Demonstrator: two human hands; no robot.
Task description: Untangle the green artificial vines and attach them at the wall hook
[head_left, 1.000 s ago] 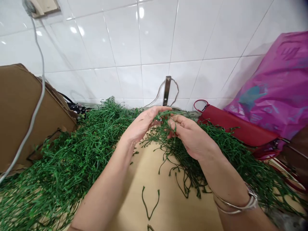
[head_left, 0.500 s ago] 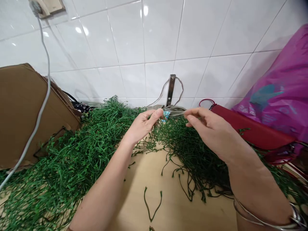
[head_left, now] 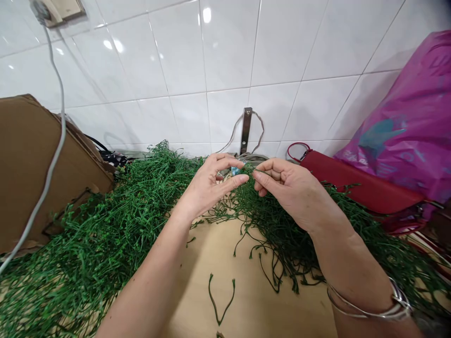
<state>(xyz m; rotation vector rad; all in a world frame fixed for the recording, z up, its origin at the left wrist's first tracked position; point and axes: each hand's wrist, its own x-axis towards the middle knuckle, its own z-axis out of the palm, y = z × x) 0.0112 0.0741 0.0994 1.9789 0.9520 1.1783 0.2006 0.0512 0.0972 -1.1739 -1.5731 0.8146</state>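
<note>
My left hand [head_left: 211, 184] is over the middle of the table with thumb and forefinger apart and nothing gripped between them. Facing it, my right hand [head_left: 282, 188] pinches a thin green artificial stem [head_left: 249, 169] between thumb and forefinger. Its tip lies close to the left fingertips. Below my right hand spreads a dark green pile of artificial stems [head_left: 282, 249]. A brighter green pile [head_left: 130, 225] covers the table left of my left arm. One V-shaped green stem [head_left: 220, 314] lies alone on the wood. A small blue patterned packet [head_left: 235, 170] shows partly behind the fingers.
A cardboard box [head_left: 31, 173] stands at the left, with a grey cable [head_left: 56, 164] hanging before it. To the right are a red bag [head_left: 345, 178] and a purple plastic bag [head_left: 408, 126]. A metal bracket [head_left: 246, 131] rises against the white tiled wall [head_left: 229, 61].
My right hand has moved left, close to the left hand, and now pinches a green stem. My left thumb and forefinger have spread apart. The view has shifted slightly.
</note>
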